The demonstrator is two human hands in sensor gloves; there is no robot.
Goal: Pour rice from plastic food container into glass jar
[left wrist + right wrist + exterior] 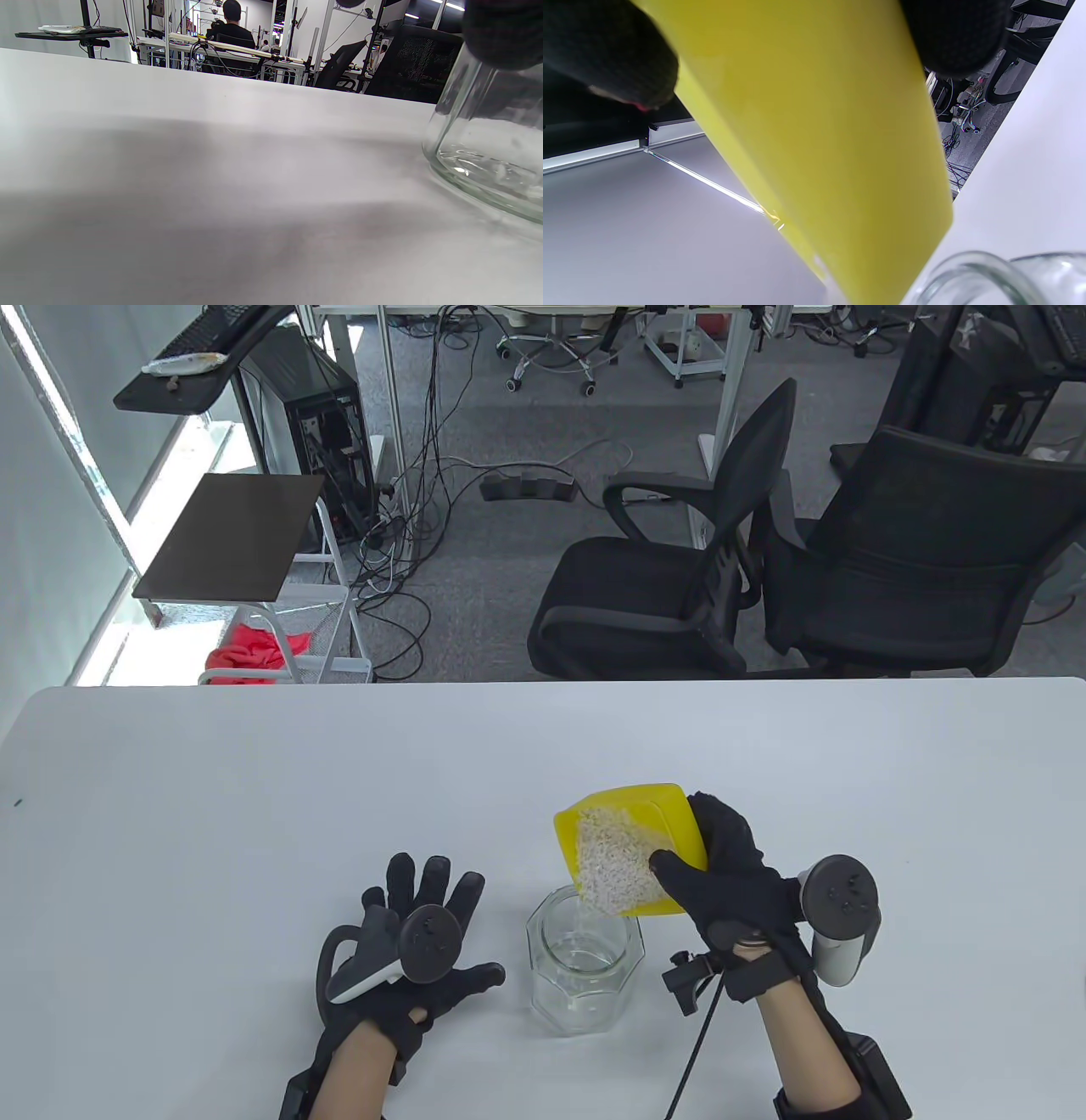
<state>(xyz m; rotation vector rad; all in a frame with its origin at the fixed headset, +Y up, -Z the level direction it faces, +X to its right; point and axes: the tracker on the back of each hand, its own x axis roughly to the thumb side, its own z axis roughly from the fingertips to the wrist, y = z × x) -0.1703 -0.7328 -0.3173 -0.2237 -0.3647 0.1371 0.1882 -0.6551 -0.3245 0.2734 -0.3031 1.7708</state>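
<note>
The white table (254,814) takes up the whole lower half of the table view, and both your hands sit near its front edge. Your right hand (730,874) has the yellow plastic food container (632,814) gripped by its side, thumb hooked over the near rim and fingers wrapped around the outer wall, so that hand is closed firmly on it. The container is tipped down toward your left, its low corner right above the mouth of the glass jar (585,976), which stands upright on the table just left of and below that hand. The rice (615,865) is heaped against the low side of the container and a thin stream runs off the corner into the jar; a little seems to lie on the jar's bottom, though it's hard to make out through the glass. In the right wrist view the yellow wall (818,148) fills most of the picture with the jar rim (967,271) just under it. Your left hand (416,950) lies flat on the table just left of the jar, fingers spread, thumb pointing at the glass, not clearly touching it.
</note>
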